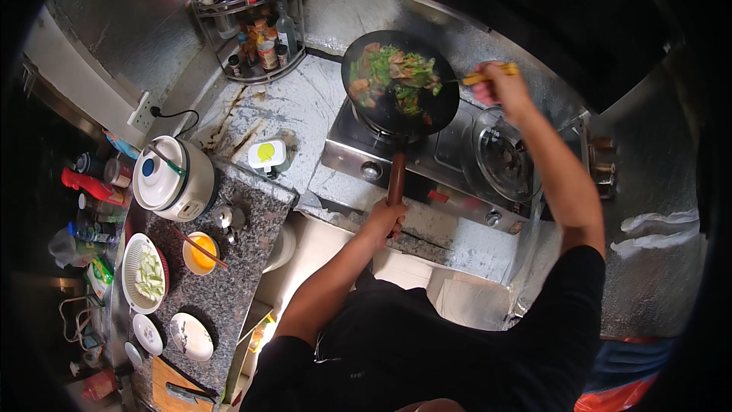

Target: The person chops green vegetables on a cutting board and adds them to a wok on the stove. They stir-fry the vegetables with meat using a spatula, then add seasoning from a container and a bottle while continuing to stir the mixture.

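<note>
A black wok (399, 111) sits over the left burner of the gas stove (347, 149), with green vegetables and browned meat pieces (393, 70) inside. My left hand (383, 221) is wrapped round the wok's brown wooden handle (397, 175). Above the wok's right rim, my right hand (499, 88) grips the yellow handle (488, 72) of a cooking utensil. Its working end reaches toward the food, but its shape is too blurred to make out. A glass lid (499, 152) lies on the right side of the stove, below my right forearm.
On the left counter stand a rice cooker (175, 179), a bowl of beaten egg (200, 252) with chopsticks, a basket of sliced vegetables (145, 273), plates (191, 336) and a cutting board (171, 385) with a knife (189, 394). A spice rack (252, 23) fills the back corner.
</note>
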Available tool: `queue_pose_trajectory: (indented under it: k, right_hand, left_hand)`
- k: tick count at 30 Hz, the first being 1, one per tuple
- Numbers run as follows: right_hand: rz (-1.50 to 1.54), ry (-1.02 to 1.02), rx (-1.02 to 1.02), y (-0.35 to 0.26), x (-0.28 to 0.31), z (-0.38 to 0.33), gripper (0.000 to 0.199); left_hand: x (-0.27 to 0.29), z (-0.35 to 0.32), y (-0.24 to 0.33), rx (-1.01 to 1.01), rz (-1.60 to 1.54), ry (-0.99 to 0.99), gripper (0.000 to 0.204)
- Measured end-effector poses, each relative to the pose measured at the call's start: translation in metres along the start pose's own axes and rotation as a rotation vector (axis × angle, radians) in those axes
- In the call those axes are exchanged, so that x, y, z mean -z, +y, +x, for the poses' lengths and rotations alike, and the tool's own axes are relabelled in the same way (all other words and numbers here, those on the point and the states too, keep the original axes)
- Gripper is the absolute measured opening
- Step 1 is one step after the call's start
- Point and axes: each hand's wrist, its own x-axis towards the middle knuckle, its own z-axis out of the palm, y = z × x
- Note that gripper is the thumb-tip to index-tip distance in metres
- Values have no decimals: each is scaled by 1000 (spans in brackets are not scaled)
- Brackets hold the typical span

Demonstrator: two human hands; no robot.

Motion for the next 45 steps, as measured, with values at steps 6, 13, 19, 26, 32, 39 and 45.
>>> queue_pose_trajectory:
  k: [6, 13, 19, 26, 32, 39, 45]
  right_hand:
    - [-465, -262, -84, -64, -12, -16, 21]
    - [-776, -420, 632, -3, -47, -10, 19]
    - [-572, -436, 56, -69, -14, -43, 22]
    - [301, 34, -176, 19, -56, -8, 27]
    - [14, 14, -98, -3, 8, -22, 26]
    - [-328, -200, -22, -4, -27, -11, 17]
    - [-1031, -466, 737, -14, -58, -32, 15]
  left_hand:
    - [3, -4, 1, -9, 0, 49, 17]
    - [-1, -3, 2, -10, -38, -39, 16]
    - [8, -2, 3, -14, -56, 10, 17]
    - [1, -1, 2, -16, 4, -24, 16]
    - [4, -4, 4, -12, -38, -11, 16]
    - [4, -5, 7, -9, -22, -28, 15]
    - [4, -3, 9, -32, -37, -41, 15]
